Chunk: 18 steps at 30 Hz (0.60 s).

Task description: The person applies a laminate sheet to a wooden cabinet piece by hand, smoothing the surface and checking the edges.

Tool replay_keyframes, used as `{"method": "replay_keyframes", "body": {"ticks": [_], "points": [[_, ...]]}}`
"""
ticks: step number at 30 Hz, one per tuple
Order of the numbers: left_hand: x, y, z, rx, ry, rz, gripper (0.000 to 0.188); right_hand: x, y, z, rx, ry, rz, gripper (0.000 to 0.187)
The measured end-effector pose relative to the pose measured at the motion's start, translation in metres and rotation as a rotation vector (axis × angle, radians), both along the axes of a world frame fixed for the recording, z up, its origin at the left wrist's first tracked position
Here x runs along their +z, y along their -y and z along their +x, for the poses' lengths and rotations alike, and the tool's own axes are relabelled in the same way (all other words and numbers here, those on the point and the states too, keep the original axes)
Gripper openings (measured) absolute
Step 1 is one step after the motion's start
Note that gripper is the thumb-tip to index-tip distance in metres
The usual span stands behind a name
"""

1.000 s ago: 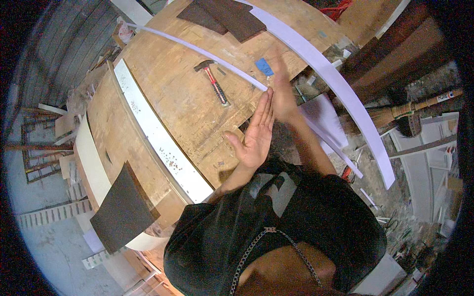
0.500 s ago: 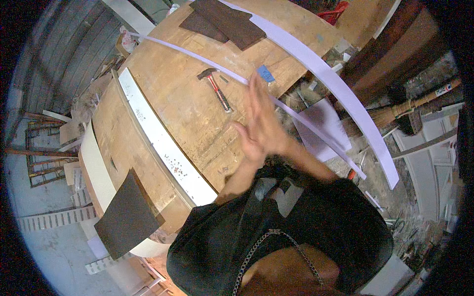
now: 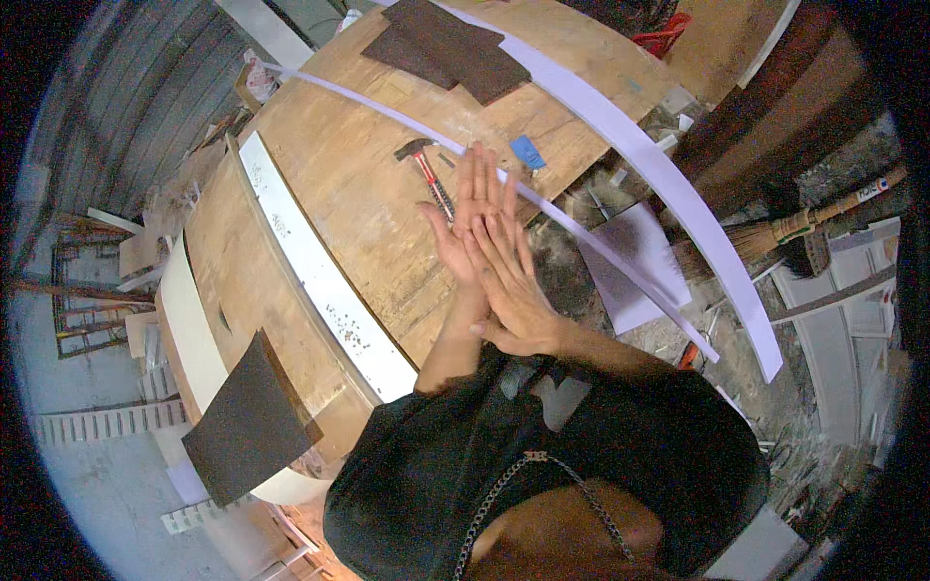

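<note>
In front of my chest, over the wooden table, my two hands are pressed against each other. My left hand is flat with its palm showing and its fingers pointing away from me. Across its palm lies my right hand, fingers stretched out. Nothing shows between them. Just beyond my left hand, a claw hammer with a red and black handle lies on the tabletop. A thin pale lavender strip runs behind my fingertips. Past it is a small blue piece.
A white strip with small dark bits crosses the table at left. Dark brown sheets lie at the far end; another dark sheet overhangs the near left edge. A wide lavender board juts past the right edge, near a broom.
My hands have slid against each other: the right has drawn back toward me over the left palm, and the left palm now shows. The table things stay put; the view has shifted slightly.
</note>
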<state>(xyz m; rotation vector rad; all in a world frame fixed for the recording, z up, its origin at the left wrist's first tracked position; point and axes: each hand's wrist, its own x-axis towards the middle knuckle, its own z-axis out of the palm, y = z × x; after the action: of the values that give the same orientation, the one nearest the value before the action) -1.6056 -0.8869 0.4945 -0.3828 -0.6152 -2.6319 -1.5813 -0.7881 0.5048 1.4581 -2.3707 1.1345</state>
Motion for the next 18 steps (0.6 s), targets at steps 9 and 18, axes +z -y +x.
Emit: {"method": "replay_keyframes", "body": {"ticks": [9,18], "points": [[0.012,0.002,0.024,-0.322,0.076,-0.009,0.112,-0.052,-0.006,-0.147,-0.457,-0.062,-0.007,0.061],[0.031,0.009,0.030,0.029,0.185,-0.207,0.097,-0.002,-0.014,-0.091,0.390,0.996,-0.667,0.126]]}}
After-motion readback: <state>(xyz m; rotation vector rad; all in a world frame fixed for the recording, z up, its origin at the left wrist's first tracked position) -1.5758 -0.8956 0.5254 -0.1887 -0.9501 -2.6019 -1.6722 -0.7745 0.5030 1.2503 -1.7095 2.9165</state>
